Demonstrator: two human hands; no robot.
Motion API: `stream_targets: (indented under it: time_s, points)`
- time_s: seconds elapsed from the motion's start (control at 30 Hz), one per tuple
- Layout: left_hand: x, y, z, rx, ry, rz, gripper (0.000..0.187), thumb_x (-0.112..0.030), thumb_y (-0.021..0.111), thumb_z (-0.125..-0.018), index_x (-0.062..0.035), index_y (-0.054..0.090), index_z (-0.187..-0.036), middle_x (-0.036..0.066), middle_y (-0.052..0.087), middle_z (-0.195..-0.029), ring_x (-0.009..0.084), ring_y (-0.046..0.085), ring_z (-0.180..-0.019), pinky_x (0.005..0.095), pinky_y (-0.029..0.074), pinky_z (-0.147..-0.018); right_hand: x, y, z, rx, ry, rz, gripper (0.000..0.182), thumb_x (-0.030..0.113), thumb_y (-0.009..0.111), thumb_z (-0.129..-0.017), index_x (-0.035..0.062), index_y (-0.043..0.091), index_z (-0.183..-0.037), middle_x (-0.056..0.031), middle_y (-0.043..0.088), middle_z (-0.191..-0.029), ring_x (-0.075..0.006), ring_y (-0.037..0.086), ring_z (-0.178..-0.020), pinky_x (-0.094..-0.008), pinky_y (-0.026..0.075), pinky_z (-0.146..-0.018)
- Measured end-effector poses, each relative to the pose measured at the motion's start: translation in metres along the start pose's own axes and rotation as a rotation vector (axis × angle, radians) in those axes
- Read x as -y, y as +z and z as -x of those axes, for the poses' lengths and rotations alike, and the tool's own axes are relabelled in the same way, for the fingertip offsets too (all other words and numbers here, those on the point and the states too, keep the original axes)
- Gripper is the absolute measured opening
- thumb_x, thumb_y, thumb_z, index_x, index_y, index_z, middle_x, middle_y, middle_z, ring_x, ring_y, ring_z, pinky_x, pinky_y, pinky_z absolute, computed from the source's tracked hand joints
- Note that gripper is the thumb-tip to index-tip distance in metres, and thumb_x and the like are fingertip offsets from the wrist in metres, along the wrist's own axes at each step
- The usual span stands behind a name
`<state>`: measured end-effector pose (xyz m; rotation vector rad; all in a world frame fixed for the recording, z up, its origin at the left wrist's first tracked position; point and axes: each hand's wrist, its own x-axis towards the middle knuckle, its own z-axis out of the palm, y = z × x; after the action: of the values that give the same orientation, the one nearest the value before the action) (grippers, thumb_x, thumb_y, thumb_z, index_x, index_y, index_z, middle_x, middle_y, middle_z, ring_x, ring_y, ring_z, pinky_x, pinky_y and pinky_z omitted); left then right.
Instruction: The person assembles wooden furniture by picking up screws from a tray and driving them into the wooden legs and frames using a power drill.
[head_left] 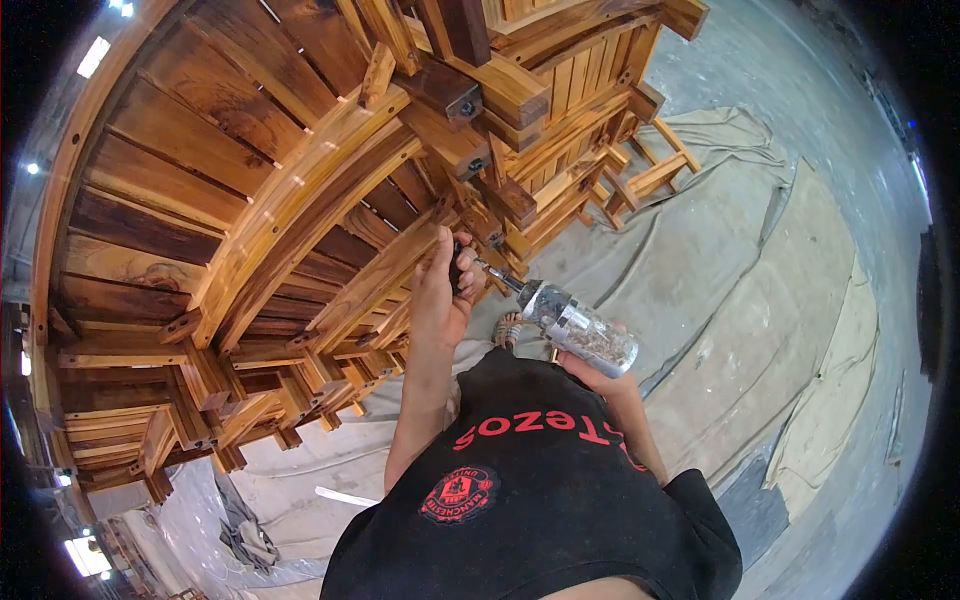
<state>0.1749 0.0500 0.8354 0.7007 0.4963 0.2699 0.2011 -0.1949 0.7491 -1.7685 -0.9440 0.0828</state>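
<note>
My right hand point(598, 374) is closed around the grip of a worn silver power driver point(582, 328), whose body hides part of the fingers. The driver's narrow dark nose and thin shaft point up and left toward my left hand point(440, 295). That hand is raised beside the wooden furniture, its fingers curled on a small black piece point(457, 266) that I cannot make out further. Just beyond the fingers are the bolted leg ends of a stacked wooden chair frame point(465, 150), with dark holes in the wood. Curved slatted wood panels point(190, 120) stand at the left.
More slatted wooden pieces point(580, 80) are stacked at the upper right. Creased grey cloths point(700, 260) cover the floor on the right. A sandalled foot point(509, 328) shows below the driver. A crumpled dark cloth point(245, 525) lies at lower left.
</note>
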Motion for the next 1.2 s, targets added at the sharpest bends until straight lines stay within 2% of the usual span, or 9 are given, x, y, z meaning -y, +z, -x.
stream_targets:
  time_s: [0.1,0.2,0.3,0.57,0.77,0.93,1.03,1.13,1.2]
  points:
    - [-0.003,0.004,0.003,0.011,-0.017,-0.029,0.033,-0.040,0.058,-0.094,-0.0065,0.056,-0.095,-0.005,0.043,-0.065,0.0054,0.036,-0.052,0.0214,0.026,-0.047,0.011,-0.008,-0.010,0.020,-0.007,-0.100,0.031,0.013,0.074,-0.072,0.0106,0.070,-0.102,-0.0068,0.070,-0.096,-0.0257,0.065,-0.091,-0.0346,0.047,-0.080]
    - [-0.005,0.007,0.005,0.003,-0.016,-0.057,0.034,-0.041,0.058,-0.093,-0.0073,0.056,-0.092,-0.006,0.042,-0.063,0.0054,0.035,-0.052,0.0214,0.026,-0.047,0.021,-0.011,-0.013,-0.024,-0.052,0.025,0.031,0.012,0.075,-0.070,0.0103,0.070,-0.101,-0.0067,0.070,-0.097,-0.0260,0.064,-0.091,-0.0357,0.046,-0.080]
    - [-0.007,0.011,0.009,-0.005,-0.007,-0.109,0.034,-0.041,0.058,-0.093,-0.0075,0.055,-0.091,-0.006,0.041,-0.062,0.0053,0.036,-0.052,0.0211,0.027,-0.047,0.026,-0.011,-0.016,-0.055,0.004,-0.075,0.033,0.011,0.075,-0.069,0.0097,0.070,-0.101,-0.0062,0.070,-0.097,-0.0264,0.065,-0.090,-0.0361,0.045,-0.080]
    - [-0.010,0.015,0.010,-0.018,-0.065,-0.146,0.034,-0.041,0.059,-0.092,-0.0082,0.054,-0.089,-0.006,0.041,-0.062,0.0049,0.038,-0.053,0.0201,0.028,-0.048,0.013,-0.008,-0.009,-0.034,0.012,-0.085,0.033,0.010,0.077,-0.068,0.0084,0.069,-0.101,-0.0069,0.070,-0.097,-0.0251,0.064,-0.092,-0.0356,0.046,-0.082]
    - [-0.008,0.012,0.005,0.048,-0.168,0.008,0.035,-0.042,0.060,-0.092,-0.0077,0.055,-0.090,-0.006,0.041,-0.062,0.0058,0.035,-0.052,0.0208,0.028,-0.049,0.024,-0.014,-0.016,-0.037,0.005,-0.081,0.035,0.010,0.078,-0.067,0.0078,0.069,-0.100,-0.0072,0.070,-0.095,-0.0250,0.065,-0.091,-0.0350,0.047,-0.081]
    - [-0.002,0.013,0.002,0.042,-0.136,-0.027,0.030,-0.037,0.061,-0.092,-0.0075,0.055,-0.089,-0.005,0.042,-0.064,0.0065,0.040,-0.053,0.0212,0.029,-0.048,0.018,-0.012,-0.010,-0.093,0.003,-0.015,0.035,0.012,0.077,-0.066,0.0082,0.069,-0.101,-0.0061,0.070,-0.095,-0.0256,0.064,-0.091,-0.0356,0.046,-0.082]
    - [0.000,0.016,0.001,0.067,-0.114,-0.044,0.029,-0.035,0.061,-0.093,-0.0075,0.055,-0.089,-0.005,0.041,-0.063,0.0068,0.040,-0.054,0.0216,0.030,-0.049,0.020,-0.014,-0.010,-0.072,0.088,-0.089,0.035,0.011,0.076,-0.067,0.0080,0.069,-0.101,-0.0060,0.070,-0.095,-0.0249,0.064,-0.091,-0.0357,0.045,-0.082]
    - [-0.001,0.022,0.002,0.060,-0.140,-0.019,0.028,-0.034,0.059,-0.094,-0.0071,0.055,-0.090,-0.005,0.039,-0.063,0.0071,0.040,-0.055,0.0219,0.031,-0.051,0.021,-0.015,-0.009,-0.098,0.050,0.082,0.033,0.010,0.075,-0.067,0.0080,0.069,-0.100,-0.0065,0.070,-0.095,-0.0244,0.064,-0.090,-0.0357,0.045,-0.081]
    - [-0.001,0.025,0.000,0.104,-0.130,-0.003,0.028,-0.034,0.059,-0.094,-0.0068,0.055,-0.091,-0.005,0.039,-0.063,0.0073,0.040,-0.055,0.0219,0.031,-0.051,0.026,-0.018,-0.012,-0.105,0.124,-0.053,0.034,0.008,0.074,-0.068,0.0074,0.069,-0.101,-0.0069,0.070,-0.096,-0.0222,0.064,-0.091,-0.0345,0.046,-0.082]
